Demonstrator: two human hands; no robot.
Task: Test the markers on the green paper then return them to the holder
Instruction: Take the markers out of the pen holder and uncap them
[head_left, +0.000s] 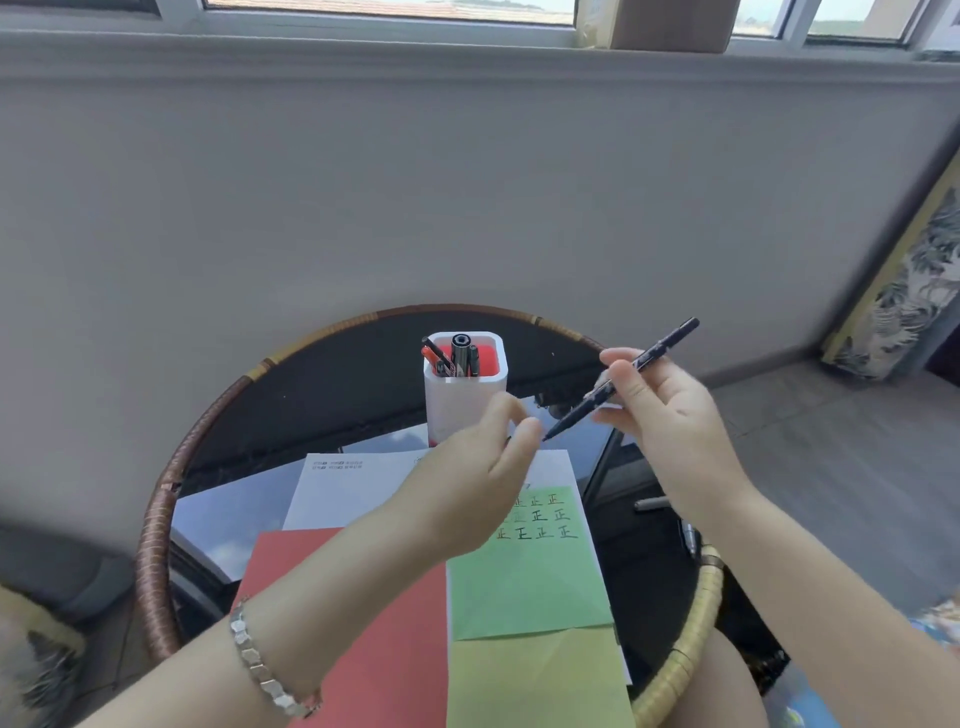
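Seen from above, two bare forearms reach over a small round table (151, 525) with a woven rim and a dark glass top. Nearest, the left wrist wears a silver bracelet (262, 660). Under the arms lie overlapping sheets: a red paper (358, 623), a yellow paper (535, 686), the green paper (524, 582) and, further back, a white paper (348, 493). The far end of the green paper carries rows of dark handwritten characters (543, 517). The left hand (467, 488) hovers above that end, its thumb and forefinger (527, 431) curled toward each other and nearly meeting; whether they pinch anything cannot be told. Just beside that forefinger is the tip of a black marker (623, 375), held in the air over the table. The right hand (675, 415) grips it at mid-barrel, fingers (631, 392) pressed round it, so it slants from the tip at lower left up to its far end at upper right. Two more pens (652, 503) lie on the table under the right wrist. Behind the hands stands the holder (462, 408), a white square cup with a red inside, upright on the table, containing several markers (460, 353), mostly black and one orange-red. Beyond rise a grey wall (467, 182) and a window ledge (363, 36).
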